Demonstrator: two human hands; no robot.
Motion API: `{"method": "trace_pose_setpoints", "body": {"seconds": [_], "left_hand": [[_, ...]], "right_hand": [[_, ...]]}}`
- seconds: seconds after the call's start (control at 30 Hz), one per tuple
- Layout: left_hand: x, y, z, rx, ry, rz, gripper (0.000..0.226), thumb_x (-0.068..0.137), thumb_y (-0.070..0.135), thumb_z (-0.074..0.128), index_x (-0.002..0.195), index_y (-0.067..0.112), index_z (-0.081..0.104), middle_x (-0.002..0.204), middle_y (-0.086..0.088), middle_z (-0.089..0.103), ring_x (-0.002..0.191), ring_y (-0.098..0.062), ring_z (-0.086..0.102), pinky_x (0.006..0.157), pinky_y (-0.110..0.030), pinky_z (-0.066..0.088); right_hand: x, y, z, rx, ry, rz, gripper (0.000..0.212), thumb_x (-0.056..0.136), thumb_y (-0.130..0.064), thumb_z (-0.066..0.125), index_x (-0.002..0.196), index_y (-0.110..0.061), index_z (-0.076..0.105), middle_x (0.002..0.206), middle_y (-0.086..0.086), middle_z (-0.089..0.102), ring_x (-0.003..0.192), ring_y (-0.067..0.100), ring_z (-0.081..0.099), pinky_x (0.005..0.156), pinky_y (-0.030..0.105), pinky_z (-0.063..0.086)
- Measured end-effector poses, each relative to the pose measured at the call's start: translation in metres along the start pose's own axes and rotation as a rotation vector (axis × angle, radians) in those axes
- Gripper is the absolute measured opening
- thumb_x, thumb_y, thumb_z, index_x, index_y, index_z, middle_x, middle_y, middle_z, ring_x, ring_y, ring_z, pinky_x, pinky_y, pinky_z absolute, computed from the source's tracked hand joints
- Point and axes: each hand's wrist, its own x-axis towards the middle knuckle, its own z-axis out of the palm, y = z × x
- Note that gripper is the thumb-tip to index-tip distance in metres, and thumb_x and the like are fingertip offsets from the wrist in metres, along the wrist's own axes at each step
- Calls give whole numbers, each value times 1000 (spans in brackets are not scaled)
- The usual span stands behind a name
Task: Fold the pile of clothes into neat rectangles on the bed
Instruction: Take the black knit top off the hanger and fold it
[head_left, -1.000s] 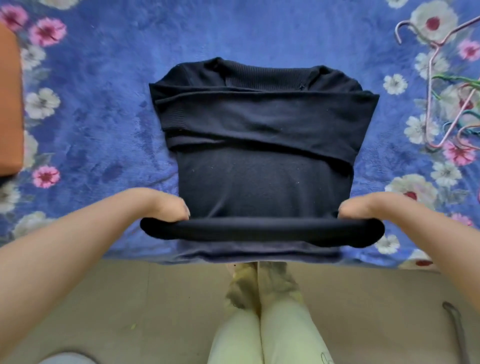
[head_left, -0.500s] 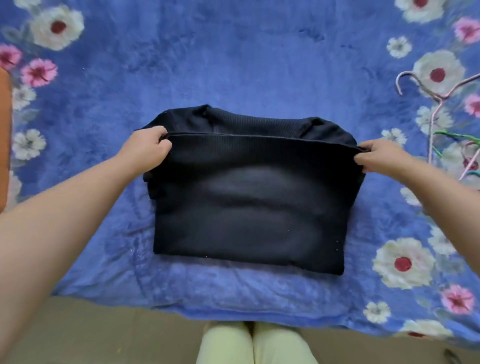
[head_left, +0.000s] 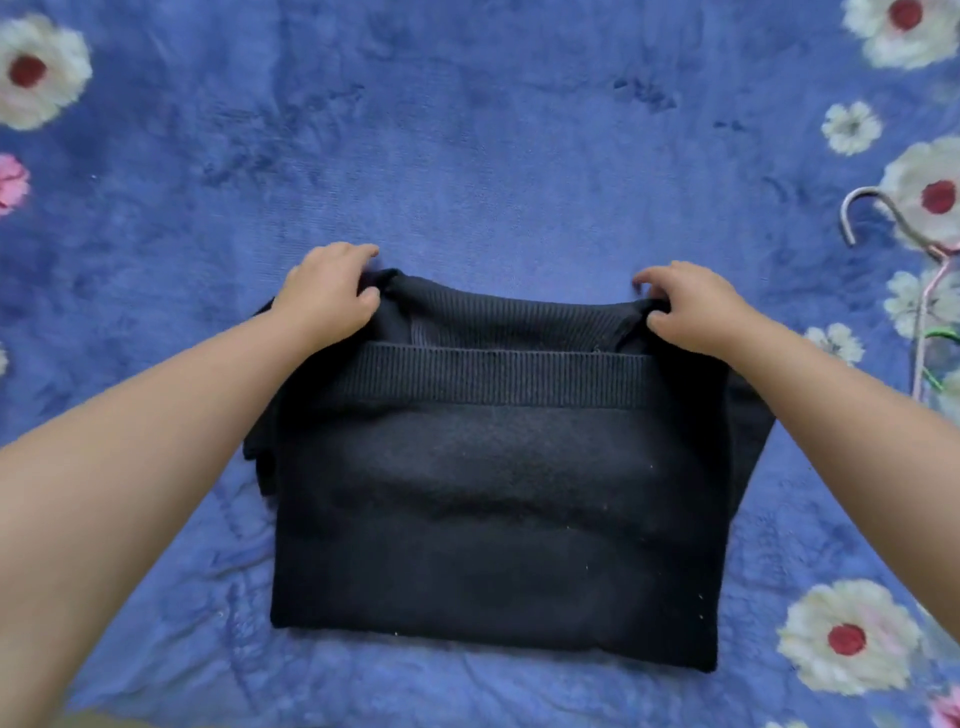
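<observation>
Both hands moved from hem edge up to far shoulder corners since 0.5 s ago; hem now lies flat across sweater. Left hand (head_left: 327, 296) fingers curled, pinching far left corner of black sweater (head_left: 493, 519). Right hand (head_left: 685, 306) pinching far right corner, fingers curled over collar rib. Sweater folded in half, ribbed hem (head_left: 488, 376) just below collar, sitting mid bed on blue floral blanket (head_left: 493, 130). Hangers (head_left: 919, 291) at right edge, apart from sweater.
</observation>
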Motion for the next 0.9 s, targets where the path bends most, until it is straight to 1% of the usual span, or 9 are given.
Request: {"method": "trace_pose_setpoints", "body": {"seconds": [0.1,0.23,0.3,0.37,0.47,0.57,0.67,0.77,0.9], "left_hand": [[22,3,-4,-40,-31,70,26,91,10,46,111,6,61,114,-19,58,111,-34,49,92,-40,39],[42,4,-15,-122,113,-5,25,94,5,38,107,-1,59,113,-23,59,107,-38,51,88,-39,36],[45,1,-14,-129,-13,2,24,95,8,40,107,1,60,115,-21,60,109,-36,51,90,-37,36],[42,1,-15,-216,-237,27,23,92,12,46,107,5,62,113,-14,61,111,-28,51,91,-29,36],[35,2,-19,-256,-419,54,26,86,10,50,108,12,63,99,-3,58,100,-22,53,81,-21,33],[37,3,-20,-200,-316,42,27,86,1,49,107,6,65,89,-3,56,88,-20,50,72,-19,31],[41,10,-13,-176,-189,4,21,86,4,50,100,3,65,85,-9,55,83,-22,48,67,-21,29],[44,12,0,-73,-168,41,23,83,3,52,103,1,62,103,-18,61,99,-30,53,81,-30,37],[33,11,5,9,-55,1,30,83,5,52,113,5,54,119,-21,48,115,-36,43,95,-44,37]], "right_hand": [[19,-3,-19,-119,-76,-113,33,81,4,49,107,-4,67,107,18,64,105,33,55,86,33,39],[21,1,-15,-137,110,-205,29,80,8,47,97,-1,69,96,22,59,92,39,55,75,44,47],[16,4,1,-134,173,-187,30,80,9,46,97,0,68,95,23,57,89,40,55,70,45,47],[19,5,9,-108,199,-170,30,79,10,47,99,1,67,95,25,56,90,41,55,72,44,45],[31,4,-2,-95,79,-172,28,80,6,51,103,1,65,96,24,57,97,37,54,81,37,39],[37,5,-19,-124,-35,-259,28,78,8,53,101,1,67,96,24,61,95,37,56,81,34,38],[35,3,-18,-133,35,-325,28,75,12,54,95,2,70,92,25,62,91,39,58,81,39,42],[34,6,-1,-137,107,-279,26,77,9,52,96,2,67,94,25,57,92,41,56,79,45,45],[24,8,3,-121,194,-245,28,78,4,49,104,4,60,100,26,54,96,42,53,80,46,45]]}}
